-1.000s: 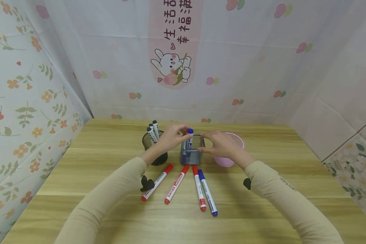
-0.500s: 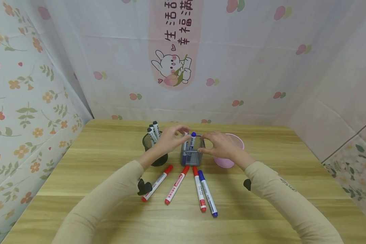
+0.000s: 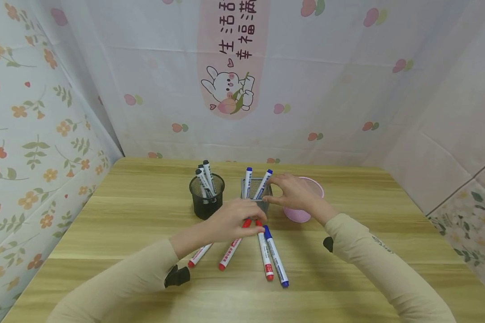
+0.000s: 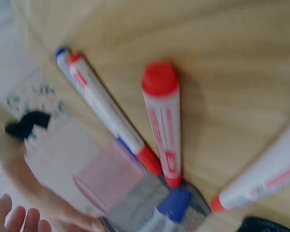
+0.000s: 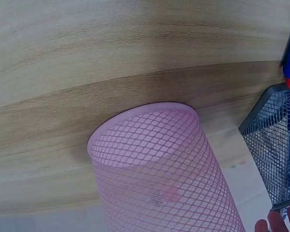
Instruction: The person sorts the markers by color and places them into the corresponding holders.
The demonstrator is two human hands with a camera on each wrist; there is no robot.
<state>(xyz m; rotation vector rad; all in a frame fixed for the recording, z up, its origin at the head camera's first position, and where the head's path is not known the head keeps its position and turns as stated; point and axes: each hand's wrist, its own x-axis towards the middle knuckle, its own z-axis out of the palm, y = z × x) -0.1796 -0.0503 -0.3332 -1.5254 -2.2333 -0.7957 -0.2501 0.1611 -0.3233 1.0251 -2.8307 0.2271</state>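
In the head view my left hand [image 3: 236,220] hovers over the capped ends of the markers on the table, thumb and fingers apart with nothing between them. Below it lie three red-capped markers [image 3: 265,258], partly covered by the hand, and one blue-capped marker [image 3: 276,260]. My right hand [image 3: 293,193] holds the right side of a grey square mesh pen holder [image 3: 262,204], thumb at the near corner and index finger farther back. Inside that holder lean two blue-capped markers [image 3: 248,181]. The right wrist view catches fingertips [image 5: 276,222] at the holder's edge.
A black round mesh pen holder [image 3: 207,208] with several black-capped markers [image 3: 206,179] stands to the left. Right behind the right hand is a pink mesh pen holder [image 3: 297,216]. A printed curtain [image 3: 339,98] hangs beyond the wooden table [image 3: 125,215].
My left hand has left the blue-capped marker in the grey holder and come down toward the markers on the table. That marker now leans right. The right hand stays put.
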